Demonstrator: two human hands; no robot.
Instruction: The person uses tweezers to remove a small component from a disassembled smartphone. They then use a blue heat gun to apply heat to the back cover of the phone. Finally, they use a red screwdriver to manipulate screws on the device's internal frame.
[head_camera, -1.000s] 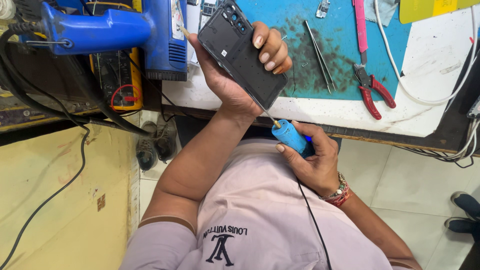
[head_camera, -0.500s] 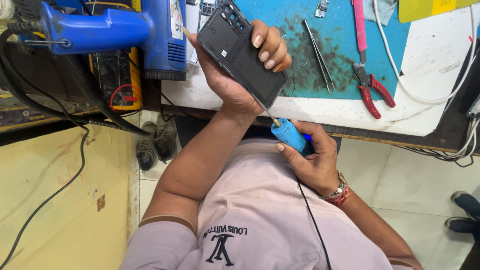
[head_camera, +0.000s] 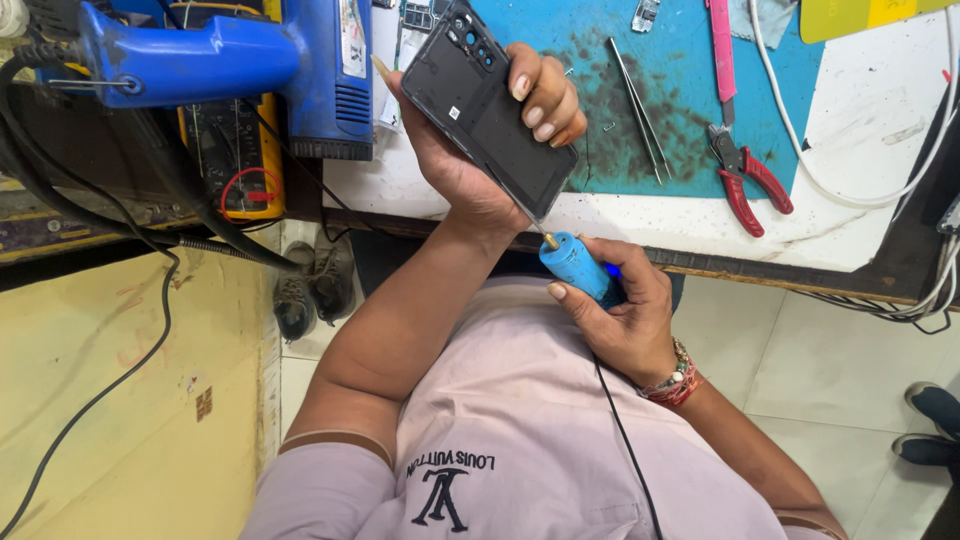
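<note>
Black phone (head_camera: 490, 115) gripped in left hand (head_camera: 480, 165), fingers curled over its back, tilted above bench edge. Blue screwdriver (head_camera: 577, 266) clasped in right hand (head_camera: 625, 320), tip touching phone's lower edge. Beyond left hand: tweezers (head_camera: 633, 105), red pliers (head_camera: 745, 178).

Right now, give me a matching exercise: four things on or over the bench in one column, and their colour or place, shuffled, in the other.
1. phone
2. screwdriver
3. pliers
4. tweezers

A. red handles, on the bench
B. lying on the blue mat
C. dark, in the left hand
D. light blue, in the right hand

Pairs: 1-C, 2-D, 3-A, 4-B
</note>
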